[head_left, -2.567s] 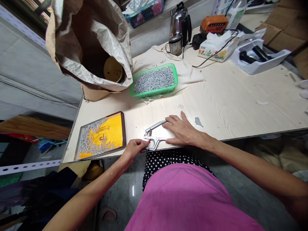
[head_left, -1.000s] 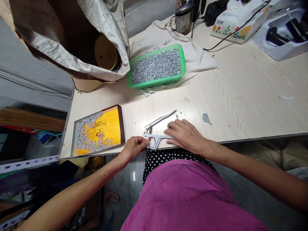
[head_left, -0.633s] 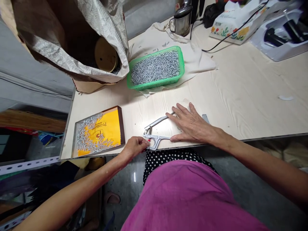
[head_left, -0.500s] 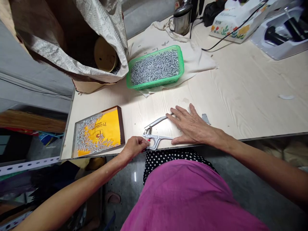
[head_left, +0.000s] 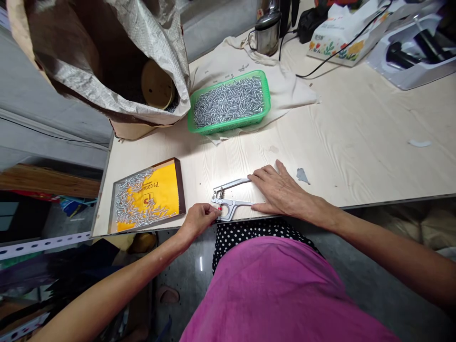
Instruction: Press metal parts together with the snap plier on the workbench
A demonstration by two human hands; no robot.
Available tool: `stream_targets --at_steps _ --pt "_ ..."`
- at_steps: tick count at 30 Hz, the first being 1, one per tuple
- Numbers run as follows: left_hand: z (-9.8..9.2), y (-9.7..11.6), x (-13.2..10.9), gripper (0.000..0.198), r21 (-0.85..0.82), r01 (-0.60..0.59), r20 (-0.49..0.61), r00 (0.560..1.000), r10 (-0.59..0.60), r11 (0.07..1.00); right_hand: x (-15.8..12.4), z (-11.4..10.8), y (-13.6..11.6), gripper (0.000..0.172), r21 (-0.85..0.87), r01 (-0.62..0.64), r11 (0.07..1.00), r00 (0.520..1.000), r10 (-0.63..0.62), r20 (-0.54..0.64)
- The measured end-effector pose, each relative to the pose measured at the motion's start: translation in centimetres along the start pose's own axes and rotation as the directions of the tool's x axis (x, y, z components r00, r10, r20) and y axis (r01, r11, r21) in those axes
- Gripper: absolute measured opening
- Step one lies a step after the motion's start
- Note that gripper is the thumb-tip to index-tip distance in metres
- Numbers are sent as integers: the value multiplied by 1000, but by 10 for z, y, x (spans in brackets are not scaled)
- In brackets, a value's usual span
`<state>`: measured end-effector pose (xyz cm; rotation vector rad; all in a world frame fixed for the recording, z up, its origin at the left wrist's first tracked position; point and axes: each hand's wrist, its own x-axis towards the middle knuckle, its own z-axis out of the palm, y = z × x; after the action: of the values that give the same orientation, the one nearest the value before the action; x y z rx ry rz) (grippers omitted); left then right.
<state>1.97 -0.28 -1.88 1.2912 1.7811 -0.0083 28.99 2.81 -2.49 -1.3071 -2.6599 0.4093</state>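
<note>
Silver hand pliers lie at the table's near edge, jaws to the left, with a small red part at the jaws. My left hand is closed in a pinch at the jaws; what its fingertips hold is too small to make out. My right hand lies over both pliers handles with fingers stretched and thumb under the lower handle, pressing them together. A shallow tray with a yellow liner and several small metal pieces sits just left of my left hand.
A green basket full of small metal pieces stands on a white cloth behind the pliers. A large open sack stands at the back left. A kettle, tissue box and white device line the back.
My right hand has pulled the upper handle down toward the lower one, so the pliers are more closed than half a second ago. My left hand has stayed at the jaws.
</note>
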Motion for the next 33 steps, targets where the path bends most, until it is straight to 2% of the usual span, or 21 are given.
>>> stream_targets --at_steps 3,5,6,7,9,12,13,15,18,20,24,29,33 --pt "0 -2 -8 33 74 -44 -46 998 48 996 -3 -4 -6 42 5 -9 1000 1000 9 23" --pt "0 1 -18 32 177 -173 -136 971 198 969 -5 -5 -10 37 -3 -4 1000 1000 5 28" --pt "1 3 -23 30 242 -260 -185 933 307 935 -5 -4 -11 35 -10 5 1000 1000 -5 23" --pt "3 7 -28 27 312 -349 -220 878 424 884 -6 -2 -12 33 -16 17 1000 1000 -17 12" --pt "8 18 -32 22 436 -498 -222 747 626 750 -7 2 -13 31 -26 39 999 999 -39 -19" --pt "20 38 -21 29 553 -639 -80 598 797 535 -9 8 -14 38 -47 18 999 997 -22 -81" --pt "23 45 -13 36 571 -670 -26 562 827 474 -10 10 -15 40 -55 1 998 996 -6 -94" --pt "26 56 4 47 568 -727 84 518 851 386 -11 11 -19 41 -67 -26 997 994 19 -109" --pt "22 65 23 47 505 -804 252 486 837 314 -11 11 -24 36 -68 -42 997 994 34 -107" --pt "18 66 28 43 494 -820 321 481 816 289 -11 11 -26 32 -64 -43 997 995 37 -94" --pt "16 62 26 30 535 -791 300 508 807 298 -12 16 -28 21 -74 -26 997 995 18 -97" --pt "25 58 21 14 506 -799 285 512 810 326 -16 31 -35 7 -83 -34 996 987 20 -162" --pt "28 55 21 17 512 -798 282 507 815 319 -20 39 -41 10 -69 -37 997 976 21 -218"
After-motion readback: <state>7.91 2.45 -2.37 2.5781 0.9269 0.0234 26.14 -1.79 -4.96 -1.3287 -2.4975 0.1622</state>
